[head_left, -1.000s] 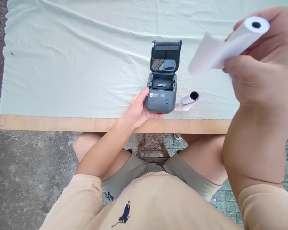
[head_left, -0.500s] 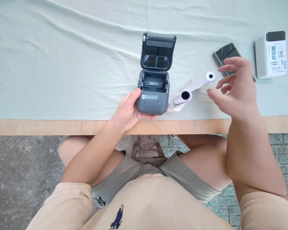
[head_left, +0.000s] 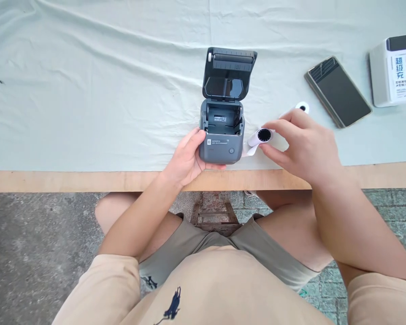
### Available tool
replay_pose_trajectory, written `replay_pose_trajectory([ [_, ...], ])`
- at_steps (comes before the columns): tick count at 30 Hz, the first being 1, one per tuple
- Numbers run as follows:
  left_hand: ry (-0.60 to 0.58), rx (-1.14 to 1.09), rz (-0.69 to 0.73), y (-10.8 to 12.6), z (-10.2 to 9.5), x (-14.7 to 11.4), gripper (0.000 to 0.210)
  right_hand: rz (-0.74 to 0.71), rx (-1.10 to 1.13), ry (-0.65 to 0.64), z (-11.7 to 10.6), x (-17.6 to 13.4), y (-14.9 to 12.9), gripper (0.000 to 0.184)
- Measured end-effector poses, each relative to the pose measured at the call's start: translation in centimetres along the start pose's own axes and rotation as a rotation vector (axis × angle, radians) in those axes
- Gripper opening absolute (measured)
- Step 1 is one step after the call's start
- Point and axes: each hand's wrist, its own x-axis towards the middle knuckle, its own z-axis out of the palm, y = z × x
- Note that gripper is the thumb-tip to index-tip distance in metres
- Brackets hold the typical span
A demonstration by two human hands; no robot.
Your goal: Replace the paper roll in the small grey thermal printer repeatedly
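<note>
In the head view, the left grip [head_left: 184, 158] is closed on a dark grey printer [head_left: 219, 151], thumb along its left side and fingers under its lower edge. The printer's lid [head_left: 229, 74] stands raised at the back, exposing the bay. Just right of the printer lies a white paper roll [head_left: 255, 139], its loose end of paper trailing toward the printer's lower right corner. The right grip [head_left: 306, 142] reaches this roll from the right, thumb and forefinger on either side of its dark-cored end; whether they pinch it, I cannot tell. A second roll [head_left: 300, 109] shows partly behind that grip. Farther off on the cloth-covered desk [head_left: 88, 180] lie a phone [head_left: 340, 92] and, beyond it, a white box [head_left: 380, 74].
</note>
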Motion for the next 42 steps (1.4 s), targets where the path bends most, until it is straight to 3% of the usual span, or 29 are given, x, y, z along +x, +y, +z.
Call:
replay_pose_trajectory([
  [3,-0.014,0.001,0.03,0.0,0.1,0.0,0.045,-0.046,0.179,0.134,-0.9,0.8,-0.6,0.023],
  [8,-0.016,0.001,0.014,-0.1,0.2,0.1,0.044,0.057,0.367,0.358,-1.5,2.1,-0.5,0.025],
  [13,-0.002,-0.012,0.022,-0.2,0.3,0.1,0.044,0.127,0.404,0.203,0.0,2.7,1.1,0.028],
  [18,-0.012,-0.013,0.002,-0.1,0.2,0.1,0.045,0.165,0.473,0.261,1.0,2.6,2.6,0.03],
  [23,-0.011,-0.026,0.016,-0.2,0.1,0.2,0.048,0.119,0.289,0.201,-0.1,2.7,0.9,0.026],
  [26,-0.004,-0.028,0.015,-0.2,-0.1,0.4,0.052,0.081,0.309,0.14,-0.4,2.8,0.1,0.025],
  [33,-0.016,-0.027,-0.002,-0.1,-0.4,0.4,0.056,0.103,0.301,0.149,0.6,2.6,1.2,0.028],
  [42,-0.044,0.032,0.055,-0.4,-0.5,0.5,0.059,0.133,0.549,0.03,-0.5,1.9,-0.1,0.031],
])
